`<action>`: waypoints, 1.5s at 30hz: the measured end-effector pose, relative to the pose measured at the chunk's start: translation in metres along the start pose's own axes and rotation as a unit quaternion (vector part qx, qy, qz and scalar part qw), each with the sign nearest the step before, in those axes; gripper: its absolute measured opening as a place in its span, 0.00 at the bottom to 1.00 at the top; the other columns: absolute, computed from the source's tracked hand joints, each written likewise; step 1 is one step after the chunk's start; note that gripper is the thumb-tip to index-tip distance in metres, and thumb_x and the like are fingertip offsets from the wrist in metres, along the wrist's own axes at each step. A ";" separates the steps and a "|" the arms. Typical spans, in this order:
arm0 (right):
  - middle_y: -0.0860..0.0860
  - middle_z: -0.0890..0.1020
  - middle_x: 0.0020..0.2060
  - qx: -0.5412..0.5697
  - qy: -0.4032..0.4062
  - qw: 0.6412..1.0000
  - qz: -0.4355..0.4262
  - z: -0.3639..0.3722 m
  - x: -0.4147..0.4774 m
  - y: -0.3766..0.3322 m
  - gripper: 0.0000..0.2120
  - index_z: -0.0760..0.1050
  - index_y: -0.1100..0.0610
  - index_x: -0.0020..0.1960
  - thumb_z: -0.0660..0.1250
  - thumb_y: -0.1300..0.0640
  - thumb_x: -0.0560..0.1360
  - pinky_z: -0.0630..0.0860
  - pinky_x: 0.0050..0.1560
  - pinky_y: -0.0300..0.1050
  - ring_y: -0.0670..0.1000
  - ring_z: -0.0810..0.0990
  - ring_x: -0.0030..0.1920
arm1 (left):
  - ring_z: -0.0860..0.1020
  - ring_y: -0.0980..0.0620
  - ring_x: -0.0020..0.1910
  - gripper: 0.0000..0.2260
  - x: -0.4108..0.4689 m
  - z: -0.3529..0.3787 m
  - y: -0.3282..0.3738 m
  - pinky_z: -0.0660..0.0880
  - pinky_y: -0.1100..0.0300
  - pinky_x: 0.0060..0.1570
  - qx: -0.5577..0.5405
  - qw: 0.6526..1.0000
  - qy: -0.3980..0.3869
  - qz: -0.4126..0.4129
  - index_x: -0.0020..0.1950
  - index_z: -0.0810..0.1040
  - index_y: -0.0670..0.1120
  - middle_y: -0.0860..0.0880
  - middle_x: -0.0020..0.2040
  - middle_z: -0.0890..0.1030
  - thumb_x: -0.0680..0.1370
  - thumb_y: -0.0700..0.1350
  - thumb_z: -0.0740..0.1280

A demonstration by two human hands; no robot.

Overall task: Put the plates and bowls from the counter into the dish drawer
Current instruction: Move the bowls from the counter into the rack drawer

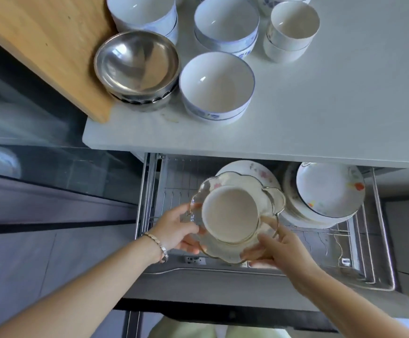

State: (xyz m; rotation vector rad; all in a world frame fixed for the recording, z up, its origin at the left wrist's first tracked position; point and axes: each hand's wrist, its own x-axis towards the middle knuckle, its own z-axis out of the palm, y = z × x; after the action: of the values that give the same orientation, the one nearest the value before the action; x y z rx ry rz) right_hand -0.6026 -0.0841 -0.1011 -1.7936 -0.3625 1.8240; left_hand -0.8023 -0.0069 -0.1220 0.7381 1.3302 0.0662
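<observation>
1. One load is shared between both hands. The left hand grips the near-left edge of a scalloped glass dish, thumb on its gold rim and fingers curled beneath. The right hand grips the near-right edge the same way (its fingers show through the glass).
2. A small white dish sits nested in the glass dish. I judge the two-handed hold is meant to keep the pair level, so the upper piece cannot slide.
3. The load hangs over the front-left part of the open dish drawer, below the worktop edge. As far as I can tell it touches nothing there, so setting down is not yet done.
4. Inside the drawer is a wire rack.
   - A floral plate sits at the back, partly hidden behind the load; I cannot tell whether it lies flat or leans.
   - To the right, a stack of plates carries a patterned bowl, tilted on top.
5. Several stacks stand on the white worktop, none of them showing anything inside.
   - Stacked steel bowls are just beside a wooden cutting board.
   - A blue-rimmed bowl stack stands nearest the edge.
   - Two more porcelain bowl stacks are behind it.
   - Stacked cups are to the right.
6. Much of the task is probably left, since every bowl stack still needs moving.
</observation>
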 end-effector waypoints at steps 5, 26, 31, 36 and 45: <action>0.61 0.85 0.39 0.033 0.016 0.999 0.037 0.061 0.043 0.031 0.26 0.61 0.43 0.62 0.63 0.68 0.74 0.80 0.31 0.38 0.51 0.82 0.29 | 0.82 0.47 0.25 0.23 0.014 -0.044 -0.024 0.82 0.54 0.31 0.000 0.996 0.087 0.003 0.64 0.70 0.48 0.40 0.46 0.82 0.74 0.27 0.60; 0.56 0.81 0.56 0.116 0.169 0.978 0.051 0.136 0.251 0.009 0.29 0.67 0.45 0.62 0.58 0.75 0.71 0.77 0.22 0.39 0.54 0.83 0.31 | 0.77 0.41 0.58 0.27 0.148 -0.119 -0.049 0.74 0.50 0.56 0.300 0.899 0.313 -0.059 0.76 0.56 0.51 0.40 0.62 0.76 0.78 0.34 0.51; 0.57 0.82 0.40 0.110 0.158 0.977 0.087 0.141 0.265 0.025 0.36 0.66 0.50 0.66 0.60 0.80 0.66 0.77 0.21 0.38 0.50 0.79 0.22 | 0.77 0.39 0.58 0.27 0.153 -0.119 -0.048 0.74 0.50 0.55 0.311 0.894 0.318 -0.062 0.75 0.57 0.49 0.40 0.60 0.78 0.77 0.33 0.52; 0.61 0.82 0.50 0.193 0.144 0.964 0.110 0.150 0.274 0.033 0.34 0.66 0.52 0.66 0.59 0.80 0.68 0.82 0.29 0.46 0.56 0.80 0.31 | 0.78 0.40 0.54 0.30 0.152 -0.120 -0.048 0.75 0.49 0.53 0.294 0.901 0.311 -0.067 0.75 0.56 0.51 0.42 0.56 0.80 0.76 0.31 0.53; 0.62 0.78 0.59 0.267 0.177 0.940 0.118 0.156 0.288 0.040 0.29 0.64 0.56 0.68 0.61 0.76 0.72 0.81 0.40 0.50 0.56 0.80 0.32 | 0.78 0.39 0.54 0.29 0.149 -0.121 -0.045 0.75 0.50 0.54 0.292 0.902 0.312 -0.062 0.75 0.57 0.50 0.40 0.55 0.79 0.76 0.31 0.52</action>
State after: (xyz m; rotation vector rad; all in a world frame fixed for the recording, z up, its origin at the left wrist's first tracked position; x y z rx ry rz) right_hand -0.7513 0.0715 -0.3512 -1.7605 0.4652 1.5028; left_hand -0.8861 0.0791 -0.2785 1.1980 2.0510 -0.2293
